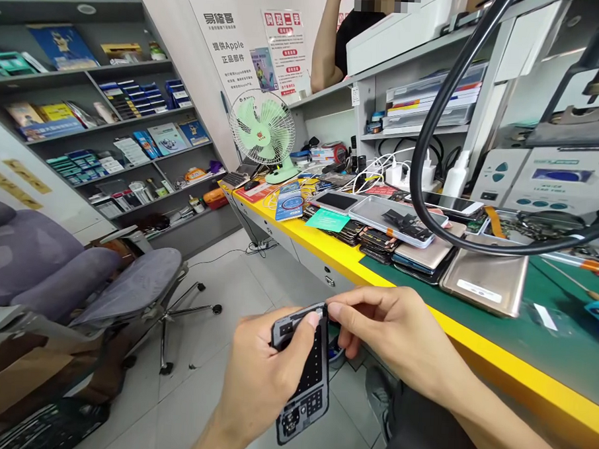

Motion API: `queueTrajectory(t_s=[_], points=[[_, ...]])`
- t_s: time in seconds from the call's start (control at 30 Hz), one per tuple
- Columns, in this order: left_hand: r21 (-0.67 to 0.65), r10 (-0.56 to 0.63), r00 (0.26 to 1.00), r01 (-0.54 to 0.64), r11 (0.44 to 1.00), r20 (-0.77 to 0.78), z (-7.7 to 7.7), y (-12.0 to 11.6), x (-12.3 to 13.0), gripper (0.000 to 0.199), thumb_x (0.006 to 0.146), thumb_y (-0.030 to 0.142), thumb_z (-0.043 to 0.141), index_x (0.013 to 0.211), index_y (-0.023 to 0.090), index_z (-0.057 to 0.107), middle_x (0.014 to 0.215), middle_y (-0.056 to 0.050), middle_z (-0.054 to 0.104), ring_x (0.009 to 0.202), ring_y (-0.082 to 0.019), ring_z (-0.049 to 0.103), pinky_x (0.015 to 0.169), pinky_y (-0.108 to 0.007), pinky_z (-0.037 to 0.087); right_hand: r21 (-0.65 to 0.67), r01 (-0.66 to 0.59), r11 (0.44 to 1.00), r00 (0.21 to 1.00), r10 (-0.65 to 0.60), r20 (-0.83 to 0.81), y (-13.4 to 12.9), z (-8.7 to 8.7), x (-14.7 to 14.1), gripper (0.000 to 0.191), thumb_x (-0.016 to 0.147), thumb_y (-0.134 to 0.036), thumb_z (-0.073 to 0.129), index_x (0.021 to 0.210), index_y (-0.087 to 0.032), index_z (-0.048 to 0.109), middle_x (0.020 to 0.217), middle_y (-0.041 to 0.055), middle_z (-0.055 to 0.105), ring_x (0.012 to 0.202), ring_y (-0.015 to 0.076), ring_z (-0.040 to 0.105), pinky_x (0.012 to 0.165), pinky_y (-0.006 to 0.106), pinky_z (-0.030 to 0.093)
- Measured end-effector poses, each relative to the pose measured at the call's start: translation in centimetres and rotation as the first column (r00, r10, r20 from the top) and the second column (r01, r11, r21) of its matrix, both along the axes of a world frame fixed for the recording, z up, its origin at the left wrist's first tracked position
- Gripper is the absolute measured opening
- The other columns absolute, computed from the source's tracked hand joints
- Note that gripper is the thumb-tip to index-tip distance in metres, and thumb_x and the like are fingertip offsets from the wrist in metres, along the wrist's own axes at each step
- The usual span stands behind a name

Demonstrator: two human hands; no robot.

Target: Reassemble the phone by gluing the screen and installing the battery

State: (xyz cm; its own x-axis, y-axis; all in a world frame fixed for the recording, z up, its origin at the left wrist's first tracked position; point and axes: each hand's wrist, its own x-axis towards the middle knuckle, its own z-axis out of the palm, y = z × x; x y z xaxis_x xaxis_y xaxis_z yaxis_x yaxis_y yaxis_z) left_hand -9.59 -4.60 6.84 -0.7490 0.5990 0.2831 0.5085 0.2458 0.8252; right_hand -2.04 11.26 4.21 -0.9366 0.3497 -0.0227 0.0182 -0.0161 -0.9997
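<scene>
My left hand (266, 369) is wrapped round a grey and black phone frame (317, 384), tilted upright above the floor in front of the bench. Its thumb presses near the top edge, and the inner side with rows of small dots and cut-outs faces me. At the top right corner of the frame, the thumb and forefinger of my right hand (379, 317) pinch together. A small dark bit shows at those fingertips; whether it is the frame's corner or a separate part is unclear. My right hand's other fingers curl below.
Stacked phones and parts, a gold-coloured device (486, 272) and a white tray (374, 218) lie on the yellow-edged bench (512, 356). A black cable (422, 144) loops over it. Beyond stand a green fan (261, 130) and another person (332, 40). A grey chair (128, 290) is left.
</scene>
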Motion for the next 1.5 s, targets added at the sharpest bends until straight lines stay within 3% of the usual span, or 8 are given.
queueTrajectory(t_s=[0.13,0.27,0.43,0.73,0.97,1.17,1.3,1.5], points=[[-0.022,-0.089,0.987,0.087,0.996,-0.132,0.0,-0.3,-0.3,0.029,0.096,0.023,0.059,0.071,0.019,0.073,0.057,0.004,0.056,0.052,-0.009,0.041,0.052,-0.022,0.036,0.009,-0.023,1.0,1.0,0.023,-0.001,0.3,-0.3,-0.3,0.021,0.087,-0.035,0.072,0.088,-0.016,0.078,0.063,0.0007,0.07,0.055,0.0122,0.061,0.054,0.023,0.051],[-0.015,-0.221,0.949,0.223,0.975,-0.225,-0.6,-0.9,-1.2,0.023,0.094,0.013,0.06,0.092,0.023,0.08,0.071,0.003,0.071,0.059,-0.009,0.057,0.059,-0.018,0.046,0.023,-0.031,0.999,0.999,0.031,-0.025,0.3,-0.6,-0.5,0.013,0.081,-0.03,0.074,0.081,-0.017,0.076,0.062,0.0004,0.069,0.056,0.0138,0.06,0.052,0.024,0.05],[0.027,-0.238,0.932,0.255,0.967,-0.272,-1.0,-1.1,-1.4,0.025,0.092,0.009,0.06,0.101,0.019,0.081,0.081,-0.002,0.077,0.066,-0.01,0.067,0.066,-0.018,0.052,0.025,0.018,1.0,0.997,-0.016,-0.078,-0.3,-0.6,-0.5,0.004,0.074,-0.023,0.074,0.072,-0.019,0.075,0.064,-0.0005,0.068,0.058,0.0134,0.058,0.055,0.025,0.048],[0.046,-0.198,0.954,0.213,0.976,-0.225,-1.4,-1.1,-1.4,0.023,0.093,0.013,0.06,0.097,0.018,0.082,0.07,-0.001,0.07,0.06,-0.013,0.064,0.059,-0.023,0.051,-0.052,0.074,0.996,0.992,-0.079,-0.096,-1.6,-1.4,-1.0,0.008,0.077,-0.025,0.074,0.074,-0.017,0.075,0.067,0.0011,0.068,0.06,0.0136,0.059,0.058,0.025,0.051],[0.096,-0.176,0.978,0.187,0.978,-0.111,-0.7,-0.7,-0.8,0.027,0.096,0.014,0.058,0.09,0.023,0.083,0.069,0.003,0.071,0.059,-0.009,0.062,0.062,-0.018,0.05,-0.08,-0.099,0.992,0.992,0.092,-0.085,-0.3,-1.0,-0.9,0.03,0.088,-0.045,0.072,0.086,-0.015,0.079,0.069,0.0051,0.073,0.062,0.0165,0.067,0.063,0.029,0.058],[0.05,-0.151,0.967,0.165,0.985,-0.207,-1.3,-0.9,-0.9,0.021,0.093,0.016,0.061,0.092,0.019,0.081,0.068,-0.001,0.071,0.061,-0.014,0.066,0.058,-0.022,0.052,0.064,0.071,0.995,0.994,-0.065,-0.091,-1.2,-1.5,-0.8,0.009,0.082,-0.027,0.073,0.08,-0.019,0.077,0.075,0.003,0.074,0.064,0.0156,0.063,0.06,0.026,0.052],[0.07,-0.166,0.96,0.186,0.98,-0.225,-1.5,-0.7,-0.9,0.021,0.092,0.015,0.061,0.094,0.018,0.081,0.07,-0.002,0.072,0.06,-0.014,0.065,0.06,-0.023,0.053,0.084,0.128,0.988,0.984,-0.116,-0.135,-1.8,-2.0,-0.8,0.01,0.082,-0.026,0.073,0.075,-0.019,0.074,0.075,0.0027,0.073,0.067,0.0161,0.064,0.063,0.027,0.053],[0.103,-0.143,0.986,0.152,0.983,-0.087,-0.9,-0.5,-0.4,0.03,0.098,0.023,0.056,0.083,0.021,0.082,0.059,0.002,0.065,0.05,-0.01,0.051,0.052,-0.021,0.044,-0.047,-0.089,0.995,0.991,0.084,-0.102,-0.6,-1.4,-0.5,0.033,0.09,-0.047,0.069,0.087,-0.015,0.077,0.063,0.0029,0.071,0.057,0.0159,0.066,0.059,0.028,0.058]])
